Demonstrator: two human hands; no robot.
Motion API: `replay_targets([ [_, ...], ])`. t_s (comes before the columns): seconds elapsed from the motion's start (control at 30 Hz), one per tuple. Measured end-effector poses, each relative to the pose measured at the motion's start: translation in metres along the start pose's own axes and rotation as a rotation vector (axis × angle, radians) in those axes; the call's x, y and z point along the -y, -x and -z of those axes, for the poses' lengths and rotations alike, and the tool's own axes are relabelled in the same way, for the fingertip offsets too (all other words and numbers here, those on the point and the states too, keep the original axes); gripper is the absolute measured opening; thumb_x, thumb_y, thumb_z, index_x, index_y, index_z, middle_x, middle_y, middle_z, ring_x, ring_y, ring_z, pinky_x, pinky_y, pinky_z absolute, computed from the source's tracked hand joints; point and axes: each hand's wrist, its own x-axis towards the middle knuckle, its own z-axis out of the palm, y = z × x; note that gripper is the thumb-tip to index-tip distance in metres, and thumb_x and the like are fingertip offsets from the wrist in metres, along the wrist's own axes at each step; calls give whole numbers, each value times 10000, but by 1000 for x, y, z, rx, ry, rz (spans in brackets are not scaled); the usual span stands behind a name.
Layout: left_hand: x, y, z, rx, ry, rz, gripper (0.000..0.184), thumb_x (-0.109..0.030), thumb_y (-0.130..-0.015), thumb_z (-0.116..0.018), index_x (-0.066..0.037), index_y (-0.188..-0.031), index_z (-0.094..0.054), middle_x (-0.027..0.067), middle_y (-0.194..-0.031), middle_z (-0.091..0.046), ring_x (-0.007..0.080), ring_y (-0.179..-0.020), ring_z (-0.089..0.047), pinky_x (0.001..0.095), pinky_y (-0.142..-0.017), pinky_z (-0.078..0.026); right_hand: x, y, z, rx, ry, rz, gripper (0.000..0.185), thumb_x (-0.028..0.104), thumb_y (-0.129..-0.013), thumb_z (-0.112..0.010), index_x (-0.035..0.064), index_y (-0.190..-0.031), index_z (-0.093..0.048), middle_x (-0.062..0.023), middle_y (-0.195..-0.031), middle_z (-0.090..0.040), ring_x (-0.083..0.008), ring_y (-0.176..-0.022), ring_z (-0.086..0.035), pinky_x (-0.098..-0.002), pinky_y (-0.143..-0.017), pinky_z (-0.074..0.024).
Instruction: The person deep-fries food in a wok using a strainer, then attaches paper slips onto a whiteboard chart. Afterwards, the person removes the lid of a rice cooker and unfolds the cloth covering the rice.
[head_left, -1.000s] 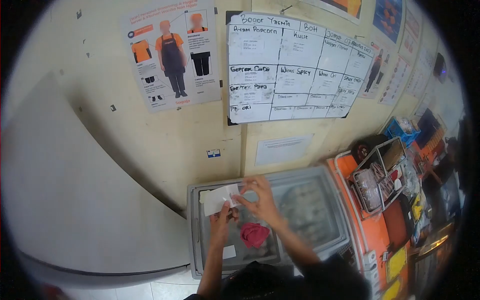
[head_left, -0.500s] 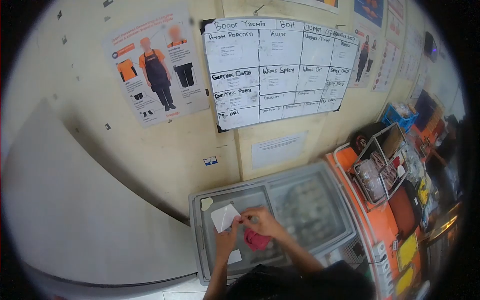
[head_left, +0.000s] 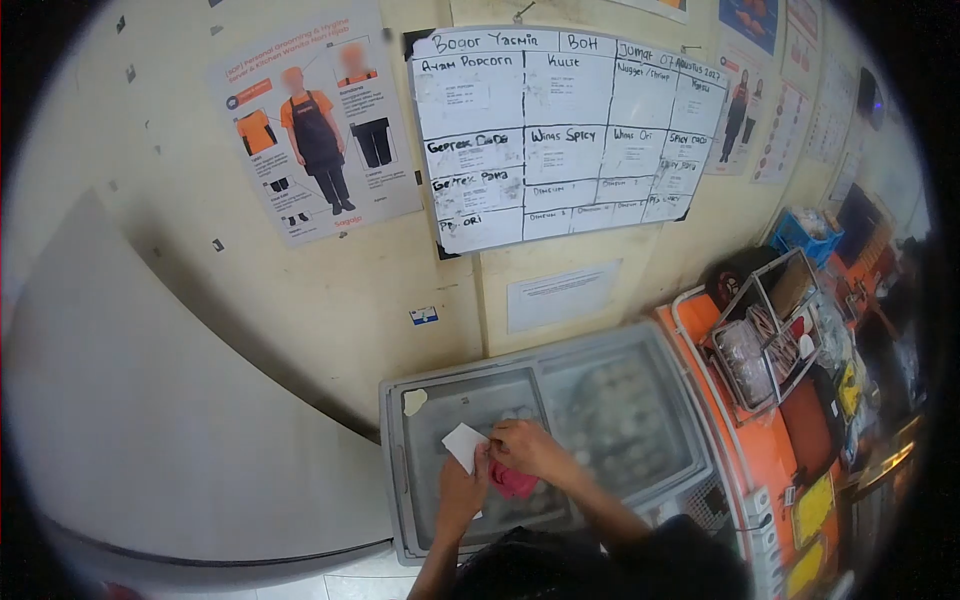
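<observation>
A small white square of paper is tilted up above the chest freezer's glass lid. My left hand grips its lower right part, thumb uppermost. At the right corner of the sheet, the fingers of my right hand are pinched close to the left thumb; the exact contact is partly hidden. A crumpled pink cloth lies on the lid just below my right hand. Under my left wrist, a sliver of another white piece shows.
The grey-framed freezer stands against the wall, with round things blurred beneath its glass. A large grey surface fills the left. On the right, an orange counter carries a wire rack with packages. A whiteboard hangs above.
The paper has turned and shifted slightly right and down with my left hand. My right hand stays pinched at its edge. The view has shifted a little.
</observation>
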Motion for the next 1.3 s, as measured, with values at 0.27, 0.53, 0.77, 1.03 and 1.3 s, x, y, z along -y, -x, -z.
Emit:
replay_targets([
  [0.27,83,-4,5,-319,315,127,254,-158,-955,-495,11,-1062,-653,86,-923,-663,130,-825,-602,305,-658,-477,-9,5,1,-331,-215,-232,105,67,-749,-703,-12,-769,-636,-161,-748,-641,-304,-663,-660,-367,-614,-518],
  [0.53,57,-25,24,-270,882,-26,114,1,-873,-433,9,-897,-544,85,-702,-527,167,-591,-507,312,-520,-443,7,-13,1,-479,17,-243,133,91,-725,-727,13,-726,-620,-122,-759,-639,-313,-677,-650,-387,-619,-523],
  [0.77,46,-49,7,-1,1337,-120,239,-232,-945,-440,-17,-890,-528,62,-744,-510,141,-653,-488,245,-570,-370,29,-39,6,-620,79,-140,132,62,-669,-744,47,-721,-623,-76,-806,-651,-291,-785,-642,-392,-670,-514],
  [1.03,-25,-79,-3,-144,767,-84,312,-20,-826,-729,35,-1115,-624,80,-1012,-657,134,-884,-619,279,-767,-506,29,-60,15,-596,271,-51,178,81,-675,-755,46,-812,-647,-86,-1059,-629,-298,-1070,-571,-404,-844,-428],
  [1.3,-23,-135,-7,-125,877,23,331,53,-807,-702,-1,-1125,-628,75,-1086,-658,152,-975,-628,287,-854,-500,-10,-88,35,-646,-300,-45,140,24,-840,-695,33,-980,-691,-83,-1065,-660,-205,-928,-634,-325,-780,-487],
])
